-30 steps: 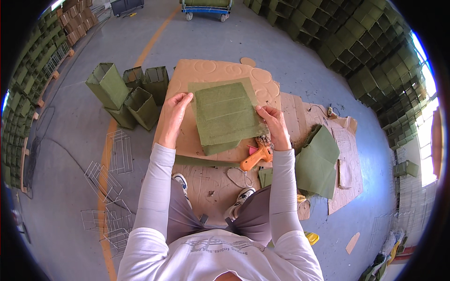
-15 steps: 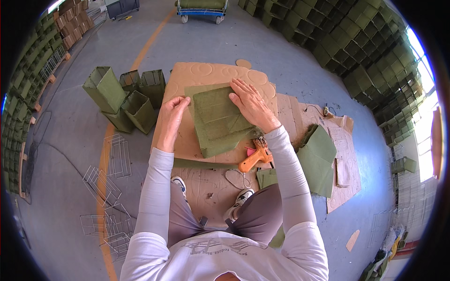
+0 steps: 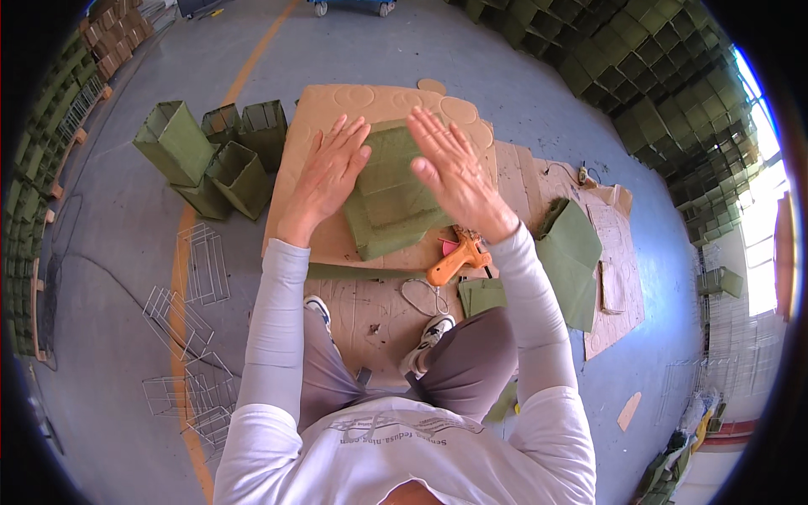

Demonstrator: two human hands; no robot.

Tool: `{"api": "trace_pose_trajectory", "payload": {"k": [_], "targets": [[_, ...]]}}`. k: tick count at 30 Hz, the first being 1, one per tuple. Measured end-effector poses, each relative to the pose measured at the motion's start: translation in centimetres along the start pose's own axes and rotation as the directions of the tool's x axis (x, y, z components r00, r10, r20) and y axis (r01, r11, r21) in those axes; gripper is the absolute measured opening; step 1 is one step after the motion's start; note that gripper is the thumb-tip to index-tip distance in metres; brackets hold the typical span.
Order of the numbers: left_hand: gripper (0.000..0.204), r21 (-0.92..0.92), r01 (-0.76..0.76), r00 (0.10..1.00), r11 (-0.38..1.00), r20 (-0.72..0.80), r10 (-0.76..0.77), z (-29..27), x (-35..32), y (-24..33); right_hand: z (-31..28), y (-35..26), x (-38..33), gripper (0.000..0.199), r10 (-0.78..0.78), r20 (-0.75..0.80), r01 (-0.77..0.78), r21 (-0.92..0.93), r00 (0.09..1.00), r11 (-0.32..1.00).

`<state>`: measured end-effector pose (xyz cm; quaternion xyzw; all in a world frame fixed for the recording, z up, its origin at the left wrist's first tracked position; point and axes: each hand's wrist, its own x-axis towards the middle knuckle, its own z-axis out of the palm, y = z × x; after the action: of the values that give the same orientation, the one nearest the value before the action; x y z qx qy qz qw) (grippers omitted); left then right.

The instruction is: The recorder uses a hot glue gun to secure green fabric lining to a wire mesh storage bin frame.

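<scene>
A green fabric piece (image 3: 391, 206) with folded edges lies on a cardboard-topped work surface (image 3: 324, 101) in front of me. My left hand (image 3: 326, 175) is open at its left edge, fingers stretched out and pointing away. Over its right side my right hand (image 3: 463, 177) is open too, thumb apart and fingers extended. Whether either palm presses on the fabric or hovers just above, I cannot tell. An orange glue gun (image 3: 454, 263) lies by the near right corner of the fabric, below my right wrist.
Several green fabric boxes (image 3: 240, 177) stand on the floor at left, with wire frames (image 3: 202, 265) nearer me. Folded green fabric (image 3: 566, 265) rests on cardboard at right. Stacked green boxes (image 3: 581, 59) line the far right. A blue cart (image 3: 353, 3) shows at the far edge.
My left hand has let go of the fabric's left edge and opened flat. My right hand stays open, its fingers now more upright. The whole view has tilted slightly, shifting the scene upward.
</scene>
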<state>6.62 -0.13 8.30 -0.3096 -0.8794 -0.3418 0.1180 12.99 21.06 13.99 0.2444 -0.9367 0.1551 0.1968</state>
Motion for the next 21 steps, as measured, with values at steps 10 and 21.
{"api": "trace_pose_trajectory", "payload": {"k": [10,21], "targets": [[0.054,0.134,-0.091,0.996,0.987,0.019,0.09,0.6,-0.2,-0.8,1.5,-5.8,-2.8,0.097,-0.106,0.163,0.141,-0.226,0.981,0.964],[0.055,0.123,-0.049,0.998,0.991,0.042,0.044,0.5,0.0,0.2,3.7,-1.0,-4.9,0.104,-0.011,0.058,0.026,-0.259,0.998,0.966]]}}
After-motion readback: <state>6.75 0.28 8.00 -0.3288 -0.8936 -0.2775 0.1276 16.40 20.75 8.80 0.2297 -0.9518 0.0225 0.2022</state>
